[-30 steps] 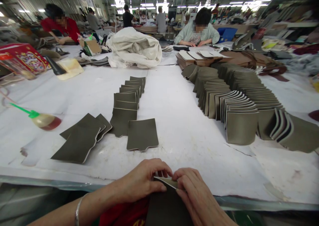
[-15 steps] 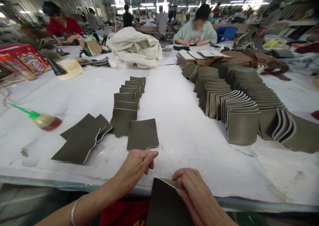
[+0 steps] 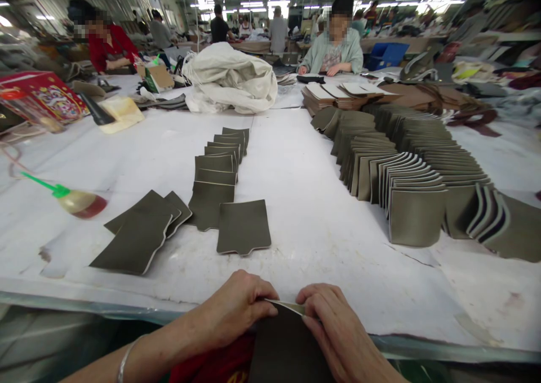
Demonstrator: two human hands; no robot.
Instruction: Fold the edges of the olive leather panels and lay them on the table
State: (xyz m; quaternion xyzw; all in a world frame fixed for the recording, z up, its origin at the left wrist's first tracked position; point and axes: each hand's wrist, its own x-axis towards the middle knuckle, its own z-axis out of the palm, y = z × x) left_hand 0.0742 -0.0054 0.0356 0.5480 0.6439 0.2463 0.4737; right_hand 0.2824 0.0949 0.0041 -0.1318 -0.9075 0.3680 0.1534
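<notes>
At the table's front edge, a dark olive leather-like panel (image 3: pixel 283 343) hangs toward my lap, its pale upper edge facing up. My left hand (image 3: pixel 243 307) pinches the panel's upper left corner between thumb and fingers. On the right, my right hand (image 3: pixel 333 324) grips the same upper edge, thumb in front and fingers behind. A lighter layer shows behind the dark face between the hands; whether it is a second piece I cannot tell. Just beyond my hands lies a single flat olive panel (image 3: pixel 244 227) with a notched lower edge.
A row of overlapping panels (image 3: pixel 213 197) runs back from the middle, with loose panels (image 3: pixel 133 239) to its left. Long rows of standing panels (image 3: pixel 416 217) fill the right. A squeeze bottle (image 3: pixel 80 203) lies left; a white cloth bundle (image 3: pixel 230 79) sits behind. Co-workers sit across the table.
My left hand has come down and right from above the table edge and now pinches the panel's corner. My right hand keeps its hold on the panel.
</notes>
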